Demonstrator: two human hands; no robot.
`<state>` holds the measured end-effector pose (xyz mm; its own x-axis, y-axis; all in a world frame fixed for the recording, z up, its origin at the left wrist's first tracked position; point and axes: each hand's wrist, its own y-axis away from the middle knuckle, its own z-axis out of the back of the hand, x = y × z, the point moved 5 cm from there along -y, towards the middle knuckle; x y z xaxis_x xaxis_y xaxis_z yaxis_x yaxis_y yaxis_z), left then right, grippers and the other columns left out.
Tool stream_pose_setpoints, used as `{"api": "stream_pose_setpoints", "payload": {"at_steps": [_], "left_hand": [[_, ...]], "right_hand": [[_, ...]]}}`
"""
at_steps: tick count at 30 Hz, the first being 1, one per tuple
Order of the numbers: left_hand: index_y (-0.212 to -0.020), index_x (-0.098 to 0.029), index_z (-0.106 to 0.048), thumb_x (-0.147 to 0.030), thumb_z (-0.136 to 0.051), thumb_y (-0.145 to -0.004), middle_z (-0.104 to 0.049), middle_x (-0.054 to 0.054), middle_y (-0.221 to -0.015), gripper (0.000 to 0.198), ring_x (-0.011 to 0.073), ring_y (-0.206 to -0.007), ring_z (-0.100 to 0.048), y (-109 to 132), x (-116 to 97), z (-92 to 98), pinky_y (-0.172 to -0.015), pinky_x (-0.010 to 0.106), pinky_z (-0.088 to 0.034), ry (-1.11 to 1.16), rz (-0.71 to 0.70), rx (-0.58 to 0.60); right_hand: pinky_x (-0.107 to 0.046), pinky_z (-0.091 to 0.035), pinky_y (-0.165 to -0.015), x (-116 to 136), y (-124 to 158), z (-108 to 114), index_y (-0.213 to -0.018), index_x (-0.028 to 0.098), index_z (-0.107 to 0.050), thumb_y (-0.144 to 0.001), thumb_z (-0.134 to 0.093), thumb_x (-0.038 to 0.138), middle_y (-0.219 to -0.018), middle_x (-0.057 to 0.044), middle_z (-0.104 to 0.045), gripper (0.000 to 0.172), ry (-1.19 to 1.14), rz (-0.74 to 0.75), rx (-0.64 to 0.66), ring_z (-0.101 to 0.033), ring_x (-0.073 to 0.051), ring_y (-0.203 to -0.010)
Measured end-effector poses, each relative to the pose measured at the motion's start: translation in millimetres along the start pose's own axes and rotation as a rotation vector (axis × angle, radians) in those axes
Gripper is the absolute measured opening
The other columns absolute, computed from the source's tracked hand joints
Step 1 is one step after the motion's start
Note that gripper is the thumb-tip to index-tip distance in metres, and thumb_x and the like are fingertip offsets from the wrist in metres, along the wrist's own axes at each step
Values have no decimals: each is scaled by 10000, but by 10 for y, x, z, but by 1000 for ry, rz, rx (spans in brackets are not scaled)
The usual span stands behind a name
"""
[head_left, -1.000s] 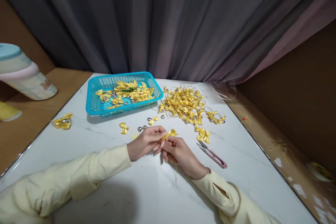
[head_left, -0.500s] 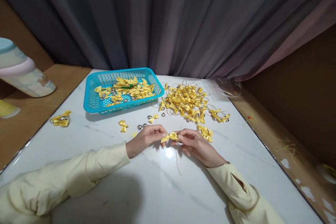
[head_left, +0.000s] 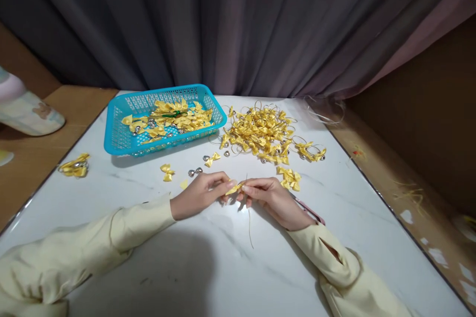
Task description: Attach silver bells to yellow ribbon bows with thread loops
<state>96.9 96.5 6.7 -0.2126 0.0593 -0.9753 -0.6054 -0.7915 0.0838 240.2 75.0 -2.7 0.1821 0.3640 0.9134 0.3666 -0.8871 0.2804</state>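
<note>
A yellow satin bow (head_left: 233,189) is pinched in the fingers of my left hand (head_left: 201,193), just above the table. Close beside it, my right hand (head_left: 275,200) is closed with thumb and fingertips on a thin cord (head_left: 250,228) at the bow's right end. One end of the cord sticks up past the fingers and the other hangs below them. Part of the bow is covered by my fingers. Behind the left hand lie silver bells (head_left: 195,172) and a loose bow (head_left: 167,172). A few bows (head_left: 289,178) lie behind the right hand.
A blue basket (head_left: 111,146) holds yellow bows, bells and something green. To its right is a pile of bows on cord loops (head_left: 258,129). A small bundle (head_left: 75,166) lies at the left edge. Partly under my right wrist is a pink tool (head_left: 310,210). A tumbler (head_left: 31,109) stands far left.
My hands have drawn closer together and the bow has turned, now more hidden by my fingers. My right fingers have shifted onto the cord. The view has moved slightly, uncovering the pink tool.
</note>
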Motion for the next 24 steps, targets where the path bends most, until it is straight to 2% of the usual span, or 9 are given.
{"api": "stream_pose_setpoints", "payload": {"at_steps": [3,7,12,20,24], "left_hand": [[-647,-155,-519,-355,-455,-891,-561,-9,-577,321,109,-569,-520,10,-12,-38,-588,212,-380,-110,-30,-11],[-600,-166,-477,-325,-413,-905,-470,-40,-517,350,90,-497,-429,13,-30,-55,-527,206,-322,-217,-47,-38],[-593,-179,-419,-286,-421,-886,-395,-52,-514,312,98,-509,-382,9,-59,-65,-524,217,-280,-278,-72,-70],[-661,-179,-436,-315,-346,-906,-450,-32,-601,295,114,-576,-422,10,-8,-85,-573,235,-310,-398,-30,-50],[-672,-179,-432,-309,-342,-906,-429,-40,-590,282,110,-572,-409,11,-22,-66,-567,237,-306,-419,-25,-63]], "right_hand": [[-274,-481,-640,-13,5,1,-746,124,-731,-742,-700,321,-731,-67,-686,199,8,40,-14,-582,-120,-632],[-303,-493,-702,-22,18,-26,-769,126,-730,-746,-695,325,-721,-62,-686,203,34,57,-14,-610,-137,-662],[-314,-499,-759,-39,23,-36,-773,138,-737,-730,-711,308,-732,-58,-699,177,-47,68,-85,-636,-151,-713],[-324,-520,-762,-60,25,-44,-787,131,-734,-725,-715,300,-722,-55,-705,181,-68,93,-101,-651,-151,-694],[-327,-528,-739,-77,20,-48,-784,138,-719,-722,-721,316,-719,-60,-715,189,-108,106,-110,-659,-149,-667]]}}
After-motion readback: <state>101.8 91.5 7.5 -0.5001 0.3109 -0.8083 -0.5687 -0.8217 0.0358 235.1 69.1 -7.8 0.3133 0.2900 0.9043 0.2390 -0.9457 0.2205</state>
